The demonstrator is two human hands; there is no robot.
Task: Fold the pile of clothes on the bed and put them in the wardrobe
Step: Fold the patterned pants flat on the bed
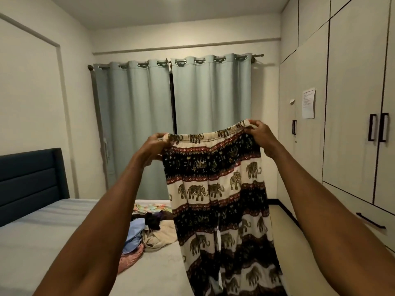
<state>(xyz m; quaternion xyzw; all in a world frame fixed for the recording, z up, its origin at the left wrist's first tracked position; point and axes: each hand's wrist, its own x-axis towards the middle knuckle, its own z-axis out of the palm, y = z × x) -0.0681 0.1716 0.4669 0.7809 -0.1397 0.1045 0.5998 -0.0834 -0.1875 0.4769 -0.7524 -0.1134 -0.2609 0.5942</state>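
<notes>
Both arms are stretched forward and raised. The elephant-print trousers [215,189] are held up by the waistband, pinched at one end by the left hand [155,146] and at the other by the right hand [261,135], hanging over the bed [53,231] beside the pile of clothes [147,229].

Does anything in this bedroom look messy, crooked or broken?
Nothing looks broken. The one untidy spot is the pile of clothes, lying crumpled and unfolded on the bed. The elephant-print trousers hang straight, held up by the waistband between the left hand and right hand.
</notes>
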